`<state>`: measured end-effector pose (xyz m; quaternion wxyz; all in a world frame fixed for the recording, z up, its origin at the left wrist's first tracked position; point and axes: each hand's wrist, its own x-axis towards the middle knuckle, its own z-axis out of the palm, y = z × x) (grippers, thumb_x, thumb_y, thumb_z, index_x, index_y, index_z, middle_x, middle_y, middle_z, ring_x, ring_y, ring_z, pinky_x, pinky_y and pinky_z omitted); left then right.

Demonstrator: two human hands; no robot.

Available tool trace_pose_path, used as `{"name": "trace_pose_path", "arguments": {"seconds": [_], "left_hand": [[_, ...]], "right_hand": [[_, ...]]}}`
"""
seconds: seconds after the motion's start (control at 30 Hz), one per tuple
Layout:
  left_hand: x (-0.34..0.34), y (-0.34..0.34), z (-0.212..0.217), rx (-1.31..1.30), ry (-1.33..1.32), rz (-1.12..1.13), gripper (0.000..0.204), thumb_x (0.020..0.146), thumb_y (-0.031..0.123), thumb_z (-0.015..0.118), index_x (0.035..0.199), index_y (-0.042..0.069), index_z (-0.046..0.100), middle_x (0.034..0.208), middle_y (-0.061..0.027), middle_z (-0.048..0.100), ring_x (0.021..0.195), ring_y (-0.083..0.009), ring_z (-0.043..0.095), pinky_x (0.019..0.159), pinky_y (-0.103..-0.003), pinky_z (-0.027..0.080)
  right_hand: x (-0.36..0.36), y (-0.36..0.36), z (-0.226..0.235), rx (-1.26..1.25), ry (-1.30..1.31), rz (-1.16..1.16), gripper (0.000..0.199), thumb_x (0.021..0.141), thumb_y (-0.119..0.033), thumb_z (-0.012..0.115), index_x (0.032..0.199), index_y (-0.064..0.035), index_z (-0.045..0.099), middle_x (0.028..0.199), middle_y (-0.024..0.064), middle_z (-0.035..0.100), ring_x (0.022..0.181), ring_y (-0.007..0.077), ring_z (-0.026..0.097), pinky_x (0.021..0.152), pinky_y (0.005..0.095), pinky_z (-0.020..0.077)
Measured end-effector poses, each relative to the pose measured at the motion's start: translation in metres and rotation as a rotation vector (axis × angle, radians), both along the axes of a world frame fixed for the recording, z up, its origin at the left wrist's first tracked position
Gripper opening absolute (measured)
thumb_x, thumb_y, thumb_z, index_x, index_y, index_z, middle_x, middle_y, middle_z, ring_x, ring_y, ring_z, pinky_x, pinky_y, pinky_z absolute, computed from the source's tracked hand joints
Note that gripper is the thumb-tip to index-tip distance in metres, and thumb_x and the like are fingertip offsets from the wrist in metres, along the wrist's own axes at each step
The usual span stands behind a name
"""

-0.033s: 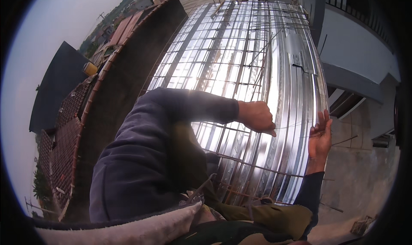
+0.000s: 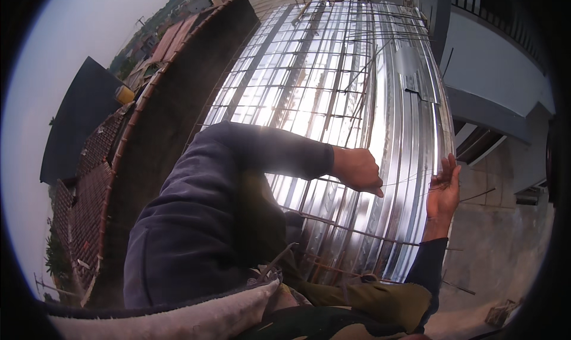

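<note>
Thin tie wire point(image 2: 406, 179) stretches between my two hands above the shiny corrugated metal deck point(image 2: 410, 132). My left hand point(image 2: 358, 171) is closed in a fist, with the wire's left end at its thumb and fingertips. Over the deck's right edge, my right hand point(image 2: 442, 196) has partly curled fingers around the other end of the wire strands; its grip is partly hidden. A grid of steel reinforcing bars point(image 2: 339, 89) lies over the deck, and one bar point(image 2: 363, 233) crosses just below my hands.
A dark wall with a tiled edge point(image 2: 138, 111) runs along the left, with tiled roofs point(image 2: 95, 191) beyond. Right of the deck, bar ends point(image 2: 480, 195) stick out over a lower concrete floor point(image 2: 499, 245). A pale building wall point(image 2: 488, 60) rises at the upper right.
My left hand has shifted slightly down, and the wire's left end has dropped with it. My right hand stays almost in place.
</note>
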<state>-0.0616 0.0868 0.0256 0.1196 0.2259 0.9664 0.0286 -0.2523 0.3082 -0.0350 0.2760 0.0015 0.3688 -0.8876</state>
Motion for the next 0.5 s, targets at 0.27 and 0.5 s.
{"name": "trace_pose_path", "arguments": {"seconds": [0.27, 0.5], "left_hand": [[-0.021, -0.024, 0.0, 0.048, -0.054, 0.137, 0.052, 0.115, 0.048, 0.041, 0.101, 0.009, 0.072, 0.07, -0.0142, 0.068, 0.064, -0.0355, 0.069, 0.063, -0.049, 0.055], [0.005, 0.0, -0.051, 0.305, -0.215, 0.044, 0.067, 0.115, 0.053, 0.036, 0.1, 0.002, 0.075, 0.075, -0.0196, 0.072, 0.07, -0.0404, 0.071, 0.071, -0.051, 0.058]], "right_hand": [[-0.009, 0.022, 0.0, -0.008, 0.151, 0.145, 0.034, 0.113, -0.028, 0.058, 0.083, -0.0123, 0.056, 0.074, -0.0022, 0.047, 0.062, 0.0093, 0.04, 0.07, 0.0287, 0.0376], [0.009, 0.042, -0.028, 0.972, 0.644, 0.209, 0.072, 0.102, -0.059, 0.068, 0.144, -0.0029, 0.054, 0.108, 0.0148, 0.065, 0.109, 0.0268, 0.065, 0.103, 0.0463, 0.0531]]}}
